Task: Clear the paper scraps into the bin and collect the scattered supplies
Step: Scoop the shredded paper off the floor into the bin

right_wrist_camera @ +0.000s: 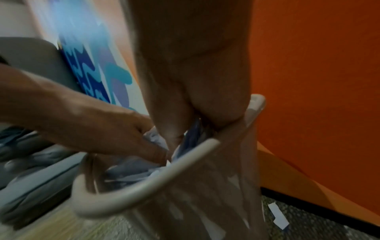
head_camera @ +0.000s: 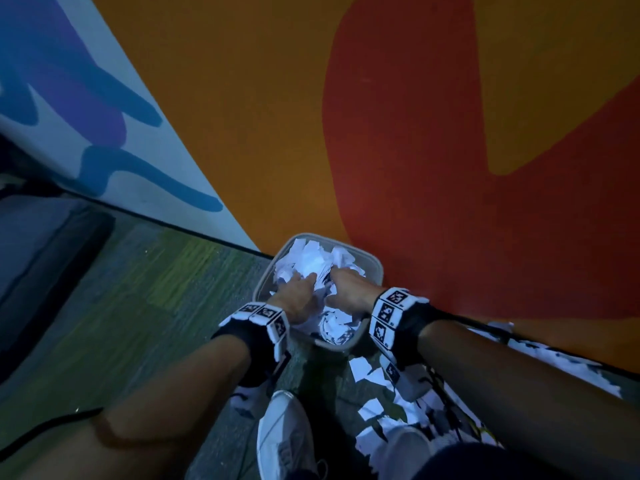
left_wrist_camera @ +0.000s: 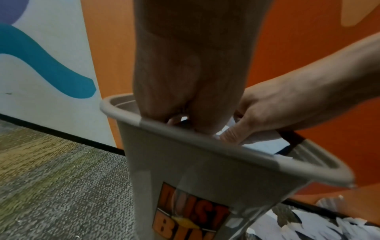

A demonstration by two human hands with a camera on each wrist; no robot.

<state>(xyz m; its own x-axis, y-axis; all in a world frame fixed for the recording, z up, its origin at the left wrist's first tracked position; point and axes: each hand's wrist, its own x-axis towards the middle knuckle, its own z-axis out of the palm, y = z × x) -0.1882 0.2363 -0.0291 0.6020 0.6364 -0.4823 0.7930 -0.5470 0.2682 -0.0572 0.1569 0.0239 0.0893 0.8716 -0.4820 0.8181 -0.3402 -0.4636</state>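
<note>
head view: two white shoes [head_camera: 282, 441] nearest, loose paper scraps [head_camera: 372, 408] on carpet [head_camera: 114, 306] beside them. beyond, left hand [head_camera: 298, 294] and right hand [head_camera: 349, 289] both down inside grey bin [head_camera: 375, 268], fingers pressing into the scrap pile [head_camera: 311, 259]; grip hidden, cannot tell. orange wall [head_camera: 242, 98] just behind.

Both bare forearms reach forward and down side by side, each with a black strap and checker-marked band at the wrist. The left hand [head_camera: 298, 295] and the right hand [head_camera: 349, 289] sit close together, fingers angled downward and nearly touching, thumbs turned inward.
</note>
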